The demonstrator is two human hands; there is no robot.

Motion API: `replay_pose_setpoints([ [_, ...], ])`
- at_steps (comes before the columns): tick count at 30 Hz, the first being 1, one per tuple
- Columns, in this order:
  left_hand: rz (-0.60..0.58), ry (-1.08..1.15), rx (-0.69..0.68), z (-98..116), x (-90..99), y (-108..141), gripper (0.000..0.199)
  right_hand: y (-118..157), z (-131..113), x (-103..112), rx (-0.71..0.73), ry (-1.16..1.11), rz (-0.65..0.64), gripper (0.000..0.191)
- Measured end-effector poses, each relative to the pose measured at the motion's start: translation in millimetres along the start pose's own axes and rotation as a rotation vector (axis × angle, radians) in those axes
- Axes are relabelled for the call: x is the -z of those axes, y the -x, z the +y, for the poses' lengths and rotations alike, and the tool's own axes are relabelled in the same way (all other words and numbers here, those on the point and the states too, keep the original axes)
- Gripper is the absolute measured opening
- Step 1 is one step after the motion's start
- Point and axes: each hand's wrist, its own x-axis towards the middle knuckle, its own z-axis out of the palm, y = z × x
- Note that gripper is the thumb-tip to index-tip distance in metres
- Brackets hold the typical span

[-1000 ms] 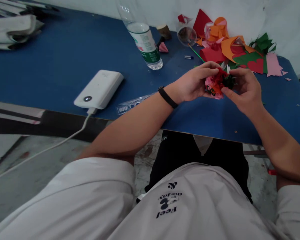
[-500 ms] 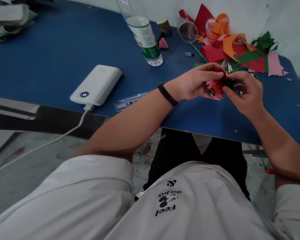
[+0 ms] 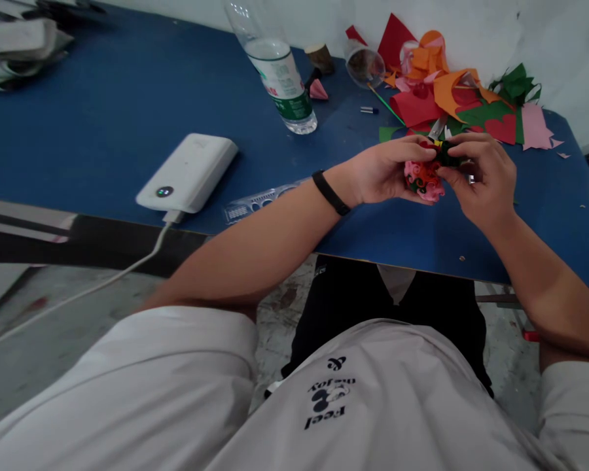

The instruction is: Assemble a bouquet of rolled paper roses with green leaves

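A small bunch of curled paper flowers (image 3: 425,180), red, orange and pink with dark green bits, is held above the blue table. My left hand (image 3: 390,169) is closed around its left side, the thumb lying over the top. From the right, my right hand (image 3: 488,173) pinches a dark green piece (image 3: 446,154) at the bunch's upper right edge; its fingertips partly hide what they grip. Just beyond the hands, the metal blades of scissors (image 3: 438,127) show, with something yellow beside them.
Cut paper scraps (image 3: 471,101) are heaped along the wall, beside a tipped clear cup (image 3: 366,65). A water bottle (image 3: 287,88) stands left of them. A white power bank (image 3: 189,171) with a cable and a clear plastic stencil (image 3: 260,199) lie near the table's front edge.
The bunch has turned slightly between my hands, showing more of its pink side and the dark green piece. The whole view has shifted a little.
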Motion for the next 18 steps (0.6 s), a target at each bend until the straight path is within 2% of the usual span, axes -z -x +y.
replay_pose_setpoints([
  [4,0.028,0.033,0.034,-2,-0.4,-1,0.007,-1,1,6,-0.035,0.077,-0.103,0.022],
  [11,-0.016,0.076,0.116,-5,3.0,-3,0.024,0,10,9,-0.052,0.077,-0.179,0.027],
  [16,-0.036,0.072,0.113,-7,2.9,-2,0.029,1,5,4,-0.05,0.064,-0.147,0.034],
  [18,-0.037,0.066,0.116,-8,3.1,-2,0.031,2,5,1,-0.007,0.061,-0.104,0.035],
])
